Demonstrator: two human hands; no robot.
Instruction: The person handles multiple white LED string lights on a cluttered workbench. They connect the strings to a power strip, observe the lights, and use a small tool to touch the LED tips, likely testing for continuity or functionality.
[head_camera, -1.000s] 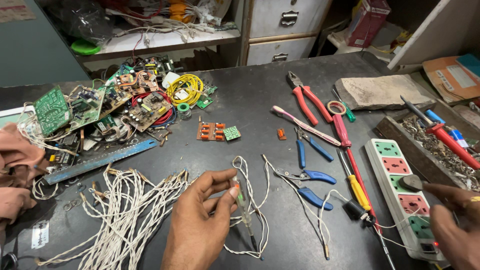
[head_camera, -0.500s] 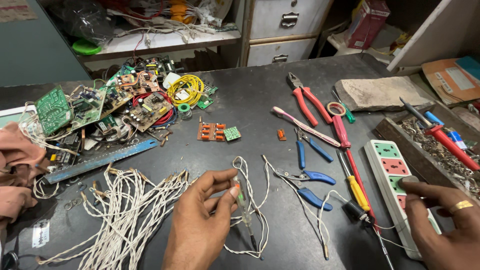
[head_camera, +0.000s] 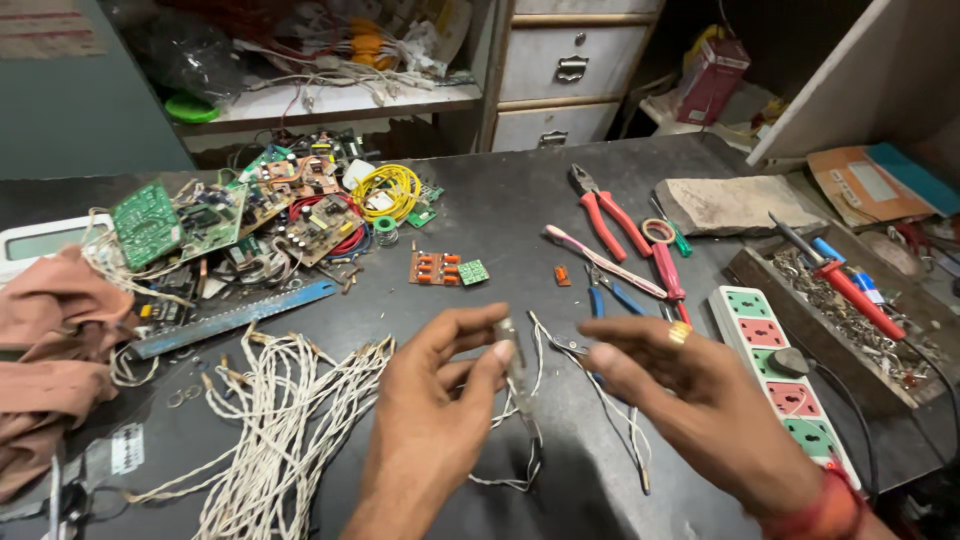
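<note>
My left hand (head_camera: 440, 400) pinches a small part with white twisted wire (head_camera: 520, 385) between thumb and fingertips, above the dark bench. The wire trails down and loops on the bench below it. My right hand (head_camera: 690, 400), with a ring on one finger, hovers just right of the wire with its fingers spread and holds nothing. It covers the blue-handled cutters that lay there. A bundle of white twisted wires (head_camera: 280, 420) lies to the left of my left hand.
Circuit boards (head_camera: 230, 220) and a yellow wire coil (head_camera: 385, 190) are piled at the back left. A blue ruler (head_camera: 235, 318), red pliers (head_camera: 605, 215), a white power strip (head_camera: 785, 375), a tray of scrap parts (head_camera: 850, 310) and pink cloth (head_camera: 50, 340) surround the hands.
My right hand has moved left from the power strip toward the wire held in my left hand. My left hand has lifted the wire slightly.
</note>
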